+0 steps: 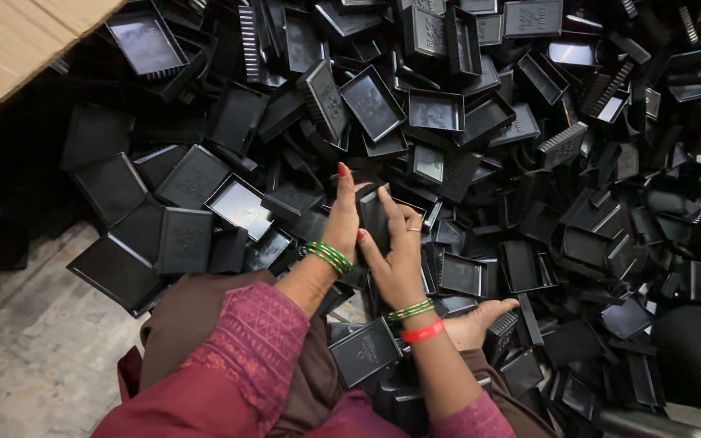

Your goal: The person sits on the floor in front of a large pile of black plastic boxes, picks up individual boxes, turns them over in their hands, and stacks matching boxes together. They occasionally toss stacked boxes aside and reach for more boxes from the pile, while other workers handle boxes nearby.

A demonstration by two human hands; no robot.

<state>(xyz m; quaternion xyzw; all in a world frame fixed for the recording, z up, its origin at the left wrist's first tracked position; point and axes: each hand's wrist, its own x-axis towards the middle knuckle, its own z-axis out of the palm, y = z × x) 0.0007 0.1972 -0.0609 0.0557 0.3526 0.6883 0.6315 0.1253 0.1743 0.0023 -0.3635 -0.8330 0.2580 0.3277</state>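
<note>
Seated person sorting at a heap of black plastic trays [480, 138], seen from above. The left hand [342, 215] and right hand [395, 255] meet on one black tray piece [373, 217] held upright at the near edge of the heap; the left fingers are curled round its left side, while the right fingers lie nearly straight along its right side, thumb raised, so both hands grip it loosely between them. Holding it on edge, probably, keeps it clear of the loose trays beneath. The heap spreads to the far side and to the right of the held piece, with trays lying tilted and overlapping. A cardboard box [10, 40] stands at the heap's far left corner; bare concrete floor [34, 341] lies left of the heap, the only open room. A bare foot [480, 320] rests among trays just near of the held piece.
</note>
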